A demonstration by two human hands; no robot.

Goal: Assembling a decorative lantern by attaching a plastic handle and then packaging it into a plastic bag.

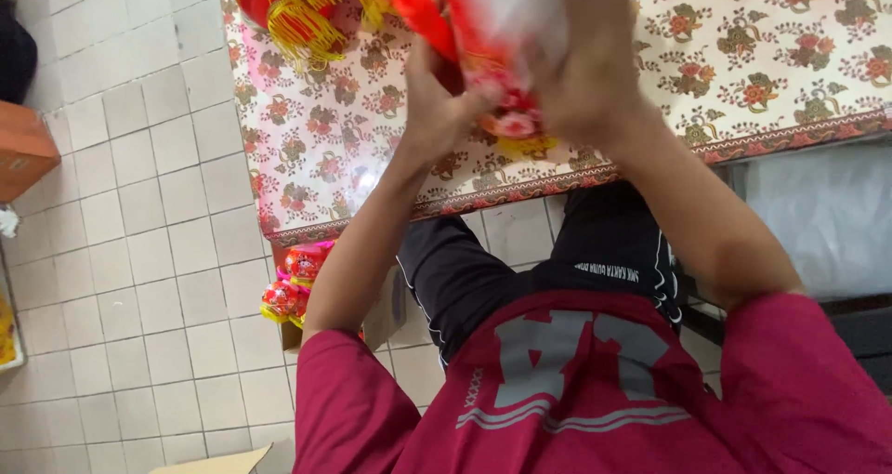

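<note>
Two hands, left hand and right hand, grip closed round red-and-white ornament, above floral table

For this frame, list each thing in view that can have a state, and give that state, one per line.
left hand: closed on the red and yellow ornament, above the table.
right hand: closed on the same ornament; blurred.
red and yellow ornament: held in both hands, off the table.
tasselled red ornaments: resting on the table.
floral tablecloth: spread flat.
small red ornaments: in a box on the floor.
</note>
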